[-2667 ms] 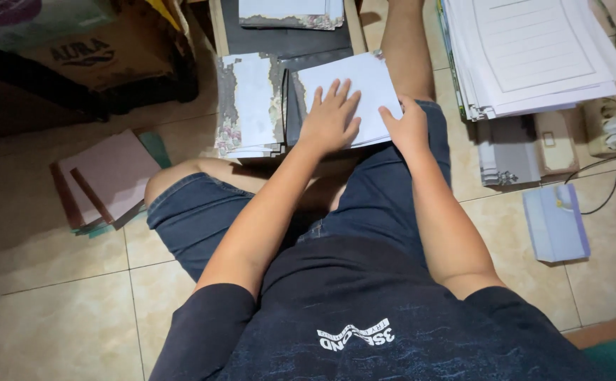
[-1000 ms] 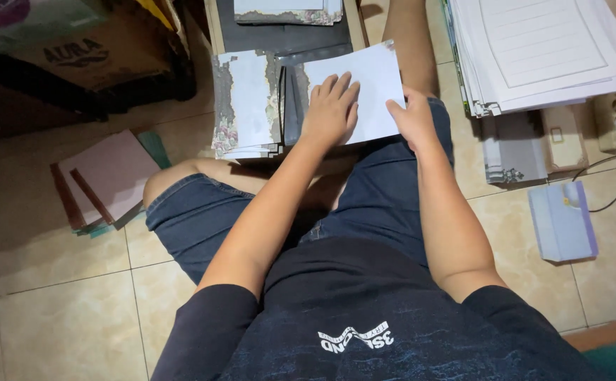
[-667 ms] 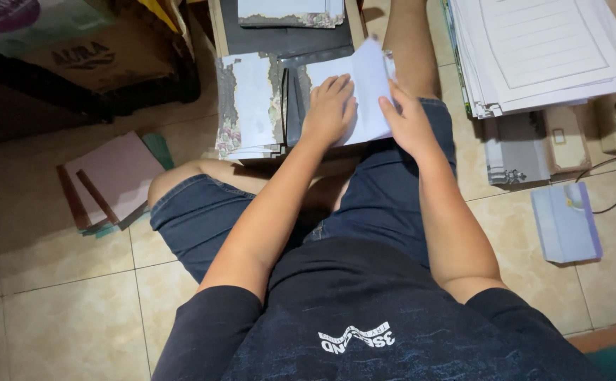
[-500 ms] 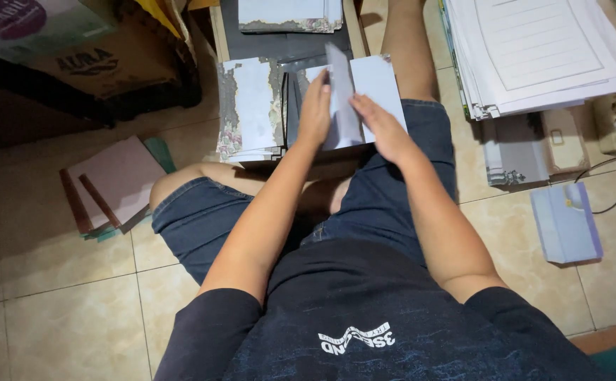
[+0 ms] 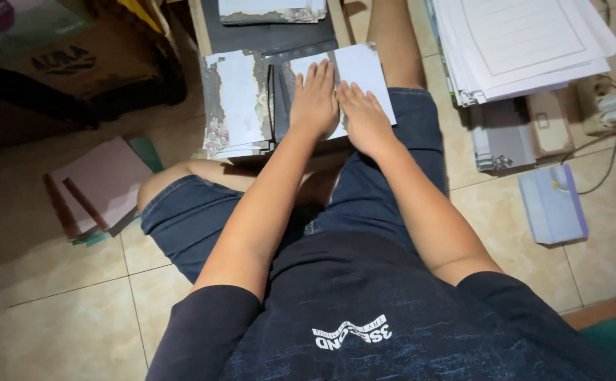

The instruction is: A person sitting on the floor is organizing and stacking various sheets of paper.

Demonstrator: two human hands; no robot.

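Glossy tiled floor; left hand, right hand flat, open-palmed on folded white card.

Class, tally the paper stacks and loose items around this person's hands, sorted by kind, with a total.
Stacks of paper or card: 4 (folded sheet, worn stack, white pile, pink stack)
Cardboard boxes: 1
Hands: 2 (left hand, right hand)
Total: 7

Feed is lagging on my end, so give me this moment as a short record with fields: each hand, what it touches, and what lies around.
left hand: flat, palm down on the folded white paper sheet
right hand: flat on the same sheet, beside the left
support: dark board over the lap
left of sheet: stack of folded white cards with patterned edges
right side, floor: large pile of white printed sheets; pale blue box
left side, floor: pink flat folders
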